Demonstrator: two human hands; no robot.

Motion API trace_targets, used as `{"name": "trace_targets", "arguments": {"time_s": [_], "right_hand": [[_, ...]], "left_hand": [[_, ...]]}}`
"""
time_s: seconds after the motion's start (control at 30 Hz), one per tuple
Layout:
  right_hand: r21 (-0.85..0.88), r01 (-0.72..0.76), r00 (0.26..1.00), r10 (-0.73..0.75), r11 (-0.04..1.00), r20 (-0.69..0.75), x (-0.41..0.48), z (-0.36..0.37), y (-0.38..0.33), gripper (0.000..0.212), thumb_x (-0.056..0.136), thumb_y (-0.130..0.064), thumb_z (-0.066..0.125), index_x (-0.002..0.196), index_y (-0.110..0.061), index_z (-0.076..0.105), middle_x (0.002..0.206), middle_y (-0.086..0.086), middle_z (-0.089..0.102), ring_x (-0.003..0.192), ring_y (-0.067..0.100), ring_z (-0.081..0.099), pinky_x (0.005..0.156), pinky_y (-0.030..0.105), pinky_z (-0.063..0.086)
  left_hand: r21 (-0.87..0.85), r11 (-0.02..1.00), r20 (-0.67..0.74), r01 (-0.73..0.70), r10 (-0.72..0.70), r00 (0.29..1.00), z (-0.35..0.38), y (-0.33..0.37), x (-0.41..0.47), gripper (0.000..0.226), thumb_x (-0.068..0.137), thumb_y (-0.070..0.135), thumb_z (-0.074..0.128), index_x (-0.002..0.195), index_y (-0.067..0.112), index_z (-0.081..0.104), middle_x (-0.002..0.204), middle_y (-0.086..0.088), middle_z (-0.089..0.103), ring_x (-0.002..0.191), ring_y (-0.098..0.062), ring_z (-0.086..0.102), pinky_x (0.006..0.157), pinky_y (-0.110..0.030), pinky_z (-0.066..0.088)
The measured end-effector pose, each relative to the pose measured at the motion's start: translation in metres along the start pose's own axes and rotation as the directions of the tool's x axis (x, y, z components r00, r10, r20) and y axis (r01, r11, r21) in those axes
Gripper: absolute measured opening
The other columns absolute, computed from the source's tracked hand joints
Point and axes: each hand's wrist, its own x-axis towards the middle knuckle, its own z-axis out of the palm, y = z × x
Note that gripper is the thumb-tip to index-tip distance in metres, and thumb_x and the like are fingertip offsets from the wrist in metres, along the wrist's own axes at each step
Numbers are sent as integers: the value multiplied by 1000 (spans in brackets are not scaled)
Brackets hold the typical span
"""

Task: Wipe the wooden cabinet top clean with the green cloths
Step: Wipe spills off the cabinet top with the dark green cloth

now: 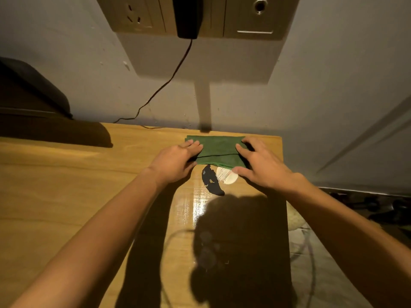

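Wooden worktop (66, 185) butts against a grey wall with a socket panel (195, 14) above and a thin black cable (169, 78) trailing down to its far edge. Green cloths (218, 147) lie flat at the far edge, close to the far right corner, long axis running left-right along that edge. A dark line crosses them lengthwise - probably where one cloth overlaps the other, can't confirm. Left hand (178, 161) is on the left end, right hand (262, 165) on the right end; fingers on both are fairly straight and spread, pressing down on the fabric, not curled round it. Both hands are equally near, one per end. Just nearside of the cloths sit a black crescent-shaped piece (211, 181) and a white disc (226, 175), the right thumb over the disc's edge. Judgement: the bulk of unwiped surface lies nearside and left - so the stroke would pull toward the body or sweep left, and those two items are in the path.
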Motion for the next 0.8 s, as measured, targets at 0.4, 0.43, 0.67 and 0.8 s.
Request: {"name": "trace_targets", "arguments": {"time_s": [0.4,0.43,0.67,0.8], "right_hand": [[10,-52,964,52,999,-260,-26,27,-40,28,94,-11,60,120,-4,69,105,12,64,101,33,55,81,41,46],[11,-59,967,60,998,-249,-29,27,-43,28,94,-11,60,120,-4,68,105,12,64,102,32,55,82,41,47],[6,-92,972,91,996,-217,-60,33,-64,25,94,-14,59,114,-5,70,108,12,66,104,30,55,87,41,48],[84,-109,971,125,990,-203,-94,45,-82,29,95,-17,60,120,-7,69,113,10,67,108,29,54,90,40,48]], "left_hand": [[57,998,-49,34,-31,998,10,18,-38,51,93,2,54,141,19,51,147,-3,50,133,-19,50,108,-40,45],[50,998,-48,32,-29,998,12,20,-46,50,93,2,54,141,19,52,146,-3,50,132,-19,50,107,-41,45],[47,999,-49,5,-3,999,25,32,-81,55,91,-1,55,141,20,51,147,-2,49,132,-18,50,107,-39,46],[26,999,-42,-27,29,999,32,32,-106,56,91,-3,53,142,22,50,149,2,47,135,-15,47,108,-38,44]]}}
